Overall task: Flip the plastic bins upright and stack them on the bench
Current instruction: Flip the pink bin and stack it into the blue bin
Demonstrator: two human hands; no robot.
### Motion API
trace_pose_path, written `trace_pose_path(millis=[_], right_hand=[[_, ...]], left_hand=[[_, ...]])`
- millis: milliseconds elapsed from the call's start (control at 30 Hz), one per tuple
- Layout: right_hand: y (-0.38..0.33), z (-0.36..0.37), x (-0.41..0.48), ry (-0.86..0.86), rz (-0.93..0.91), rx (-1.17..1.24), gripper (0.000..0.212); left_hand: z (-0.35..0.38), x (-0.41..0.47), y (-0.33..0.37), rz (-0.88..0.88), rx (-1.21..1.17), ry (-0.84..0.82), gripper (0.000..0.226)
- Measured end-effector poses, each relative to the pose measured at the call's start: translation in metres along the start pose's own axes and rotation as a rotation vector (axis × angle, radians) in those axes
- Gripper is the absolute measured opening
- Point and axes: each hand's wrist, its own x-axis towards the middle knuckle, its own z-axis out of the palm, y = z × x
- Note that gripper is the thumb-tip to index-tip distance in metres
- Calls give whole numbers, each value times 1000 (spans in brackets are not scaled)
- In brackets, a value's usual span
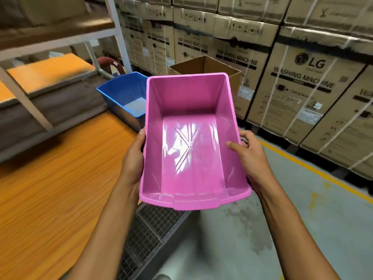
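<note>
A pink plastic bin [189, 138] is held in the air, open side up and tilted toward me, so its glossy inside shows. My left hand [134, 156] grips its left wall from outside. My right hand [249, 156] grips its right wall, thumb inside the bin. Behind it a blue plastic bin [126, 96] stands upright on the far end of the orange wooden bench [60, 178], partly hidden by the pink bin.
An open cardboard box [205, 65] stands behind the bins. Stacked washing-machine cartons [302, 77] fill the back and right. A white metal shelf frame [119, 31] rises at left over orange cushions [50, 71]. A wire-mesh panel [145, 235] edges the bench; the concrete floor [282, 219] has a yellow line.
</note>
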Motion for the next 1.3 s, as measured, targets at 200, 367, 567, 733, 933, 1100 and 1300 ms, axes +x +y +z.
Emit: trace_pose_path(millis=[200,367,567,733,933,1100,1300], right_hand=[[-35,26,75,-184,-112,-18,19],[-66,69,140,-330,-189,-45,20],[-98,117,218,-429,-207,-133,23],[-117,154,282,-507,-183,-228,22],[-125,186,334,-597,-165,-290,12],[-116,202,365,-687,-179,-353,25],[-108,221,393,-846,-158,-365,39]], left_hand=[[13,24,44,141,-71,104,42],[12,60,82,288,-84,203,34],[14,115,125,337,-61,227,34],[17,163,148,350,-1,196,40],[11,203,159,349,9,272,47],[6,227,153,315,8,337,43],[6,245,151,328,-13,421,39]])
